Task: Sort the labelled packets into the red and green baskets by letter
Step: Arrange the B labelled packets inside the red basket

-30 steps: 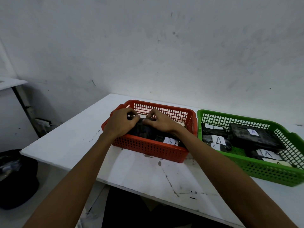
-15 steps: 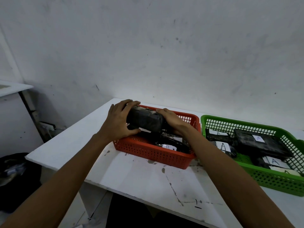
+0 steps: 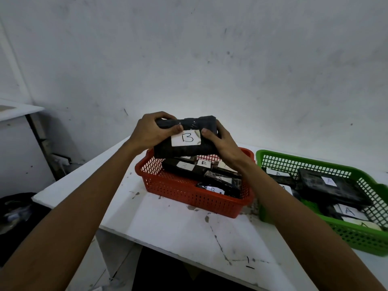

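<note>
A black packet (image 3: 184, 151) with a white label marked B hangs above the back of the red basket (image 3: 178, 190). My left hand (image 3: 151, 133) grips its left end, and my right hand (image 3: 222, 141) grips its right end, thumbs on the labelled face. Inside the red basket lie several black packets labelled B (image 3: 214, 189). The green basket (image 3: 357, 240) to the right holds several black packets labelled A (image 3: 327, 185).
Both baskets stand on a white, scuffed table (image 3: 189, 232) against a white wall. A dark bag (image 3: 14, 213) sits on the floor at the left, below another white surface (image 3: 16, 110).
Both hands have lifted the packet out of the red basket and turned it so its B label faces me. The view has shifted slightly.
</note>
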